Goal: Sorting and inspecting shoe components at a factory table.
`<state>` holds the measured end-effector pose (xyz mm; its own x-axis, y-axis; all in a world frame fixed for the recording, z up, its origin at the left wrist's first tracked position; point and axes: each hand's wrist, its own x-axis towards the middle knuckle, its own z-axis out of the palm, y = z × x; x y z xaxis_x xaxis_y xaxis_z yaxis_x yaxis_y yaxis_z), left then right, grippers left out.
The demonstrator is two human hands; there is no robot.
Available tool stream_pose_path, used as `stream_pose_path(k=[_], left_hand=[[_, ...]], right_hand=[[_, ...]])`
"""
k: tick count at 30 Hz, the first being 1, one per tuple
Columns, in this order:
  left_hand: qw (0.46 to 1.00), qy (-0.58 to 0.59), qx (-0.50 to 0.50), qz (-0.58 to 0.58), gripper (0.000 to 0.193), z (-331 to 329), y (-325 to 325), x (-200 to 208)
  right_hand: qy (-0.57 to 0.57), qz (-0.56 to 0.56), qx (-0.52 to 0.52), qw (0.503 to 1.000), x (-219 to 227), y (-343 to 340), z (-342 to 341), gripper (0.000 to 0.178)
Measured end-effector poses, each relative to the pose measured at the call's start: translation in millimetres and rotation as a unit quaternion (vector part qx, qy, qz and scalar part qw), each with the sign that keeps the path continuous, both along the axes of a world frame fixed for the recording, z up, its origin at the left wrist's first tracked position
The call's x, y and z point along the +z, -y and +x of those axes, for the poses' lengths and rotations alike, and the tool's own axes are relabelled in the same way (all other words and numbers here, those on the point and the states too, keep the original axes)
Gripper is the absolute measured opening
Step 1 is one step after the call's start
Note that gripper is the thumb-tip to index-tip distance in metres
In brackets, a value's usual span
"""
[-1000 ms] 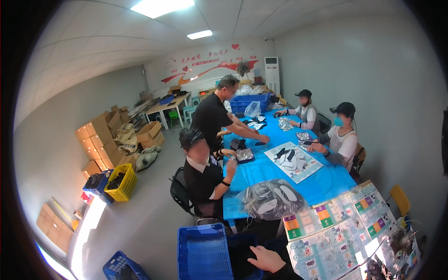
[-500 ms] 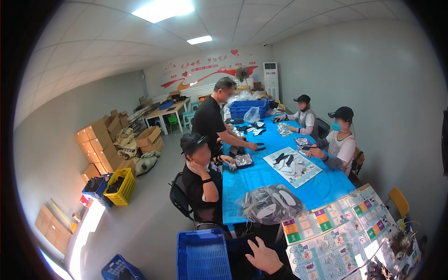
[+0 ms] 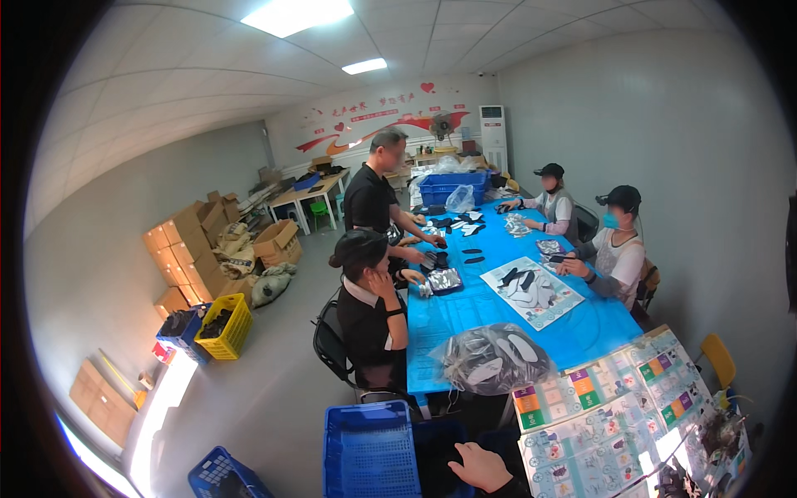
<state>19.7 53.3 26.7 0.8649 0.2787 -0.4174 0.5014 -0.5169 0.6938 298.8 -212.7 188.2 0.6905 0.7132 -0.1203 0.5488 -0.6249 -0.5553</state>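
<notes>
At the bottom, my right hand point(image 3: 481, 468) hangs above a dark area between the blue crate and the printed sheets. Its fingers point left and are loosely apart, partly bent, with nothing seen in them. My left hand is out of view. Left of my right hand stands a shallow blue plastic crate point(image 3: 371, 452). A clear plastic bag of black and white insole-like pieces point(image 3: 496, 358) rests on the near end of the blue-covered table point(image 3: 440, 319). To the right lie large printed sheets point(image 3: 581, 440) with coloured pictures.
Several people work around the table with black and white pieces and silvery packets point(image 3: 445, 280). One stands, and a seated person point(image 3: 369, 307) is at the near left. A yellow crate point(image 3: 226, 328), a blue basket point(image 3: 222, 475) and cardboard boxes point(image 3: 187, 241) stand on the left.
My right hand has moved slightly right and lower, its fingers less spread. The view has shifted a little. The near seated person has turned toward the table; the standing person's hand has drawn back.
</notes>
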Motion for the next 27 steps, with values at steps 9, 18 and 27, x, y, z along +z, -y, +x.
stream_pose_path(k=[9, 18, 27], left_hand=[[1.0, -0.022, 0.007, -0.002, 0.054, -2.6, 1.5, 5.6], [1.0, -0.006, -0.017, 0.02, 0.053, 3.6, 9.2, 24.0], [1.0, -0.014, -0.023, 0.017, 0.056, 10.6, 9.5, 23.2]], right_hand=[[0.028, 0.072, -0.06, 0.995, -6.3, 7.8, -11.9, 0.043], [0.075, 0.077, -0.06, 0.992, -16.8, 11.9, -9.7, 0.042], [0.062, 0.06, -0.06, 0.994, -18.0, 17.1, -6.1, 0.043]])
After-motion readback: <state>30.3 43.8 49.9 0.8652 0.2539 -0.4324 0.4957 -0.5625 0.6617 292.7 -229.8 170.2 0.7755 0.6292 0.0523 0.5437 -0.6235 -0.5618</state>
